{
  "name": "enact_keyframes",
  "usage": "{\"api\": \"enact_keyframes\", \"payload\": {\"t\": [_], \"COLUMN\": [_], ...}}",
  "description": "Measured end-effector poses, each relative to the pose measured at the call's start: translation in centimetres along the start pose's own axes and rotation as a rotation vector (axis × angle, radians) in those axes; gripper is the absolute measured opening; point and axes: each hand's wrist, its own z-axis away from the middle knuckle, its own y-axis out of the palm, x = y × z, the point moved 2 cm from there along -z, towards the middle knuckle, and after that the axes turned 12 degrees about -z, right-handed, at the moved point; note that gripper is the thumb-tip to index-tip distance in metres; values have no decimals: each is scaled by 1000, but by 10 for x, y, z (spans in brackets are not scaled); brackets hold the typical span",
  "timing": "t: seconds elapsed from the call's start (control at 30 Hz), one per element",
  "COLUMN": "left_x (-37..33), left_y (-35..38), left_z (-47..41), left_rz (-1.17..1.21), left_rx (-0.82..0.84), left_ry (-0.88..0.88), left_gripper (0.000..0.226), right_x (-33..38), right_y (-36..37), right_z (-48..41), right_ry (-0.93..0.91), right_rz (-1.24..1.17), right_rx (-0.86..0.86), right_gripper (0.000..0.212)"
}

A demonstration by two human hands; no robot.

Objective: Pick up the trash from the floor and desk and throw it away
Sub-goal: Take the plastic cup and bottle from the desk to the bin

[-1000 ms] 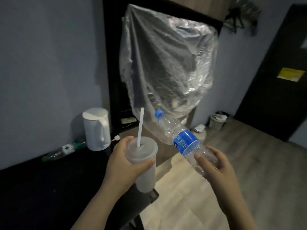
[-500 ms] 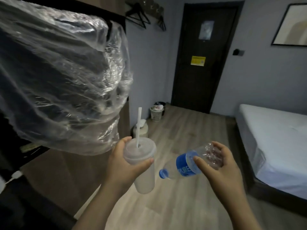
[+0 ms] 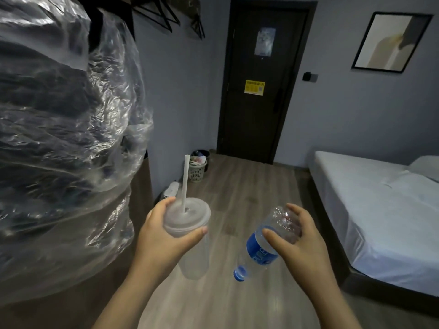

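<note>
Scene: A person stands in a dim bedroom with trash in both hands.
Left hand: The left hand wraps the top of a lidded plastic cup. The thumb lies across the near side just under the lid and the other fingers curl round the far side. A white straw rises above them.
Right hand: The right hand curls round the crumpled base of a clear water bottle. Its thumb presses beside the blue label, and the blue cap hangs below the fingers, tipped toward the wooden floor.
Bin: A mesh basket sits far beyond the fingertips, near the dark door, already holding rubbish.
Step in hand: Likely carrying both items to that basket.
Doing it well: Keep the cup upright in case liquid remains, hold the bottle firmly since thin plastic slips, and let go only once each hand is over the rim.
</note>
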Motion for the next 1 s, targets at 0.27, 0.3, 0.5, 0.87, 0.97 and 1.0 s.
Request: {"api": "enact_keyframes", "payload": {"t": [0.27,0.3,0.5,0.87,0.97,1.0], "left_x": [19,20,20,20,36,41], "left_y": [52,61,117,196,209,215], "left_z": [-110,-125,-223,-385,-429,-445], "left_rz": [-35,-37,-18,-166,-184,-180], "left_rx": [77,82,35,8,-2,-2], "left_ry": [26,28,-4,-9,-43,-54], "left_gripper": [82,84,85,93,95,95], "right_x": [-28,-33,-57,-89,-102,-107], "right_y": [32,35,48,74,93,101], "right_z": [-112,-130,-251,-455,-502,-518], "right_ry": [47,45,0,-11,-4,-5], "right_rz": [1,-4,-35,-65,-45,-41], "right_rx": [-54,-57,-44,32,56,63], "right_gripper": [71,70,72,69,70,70]}}
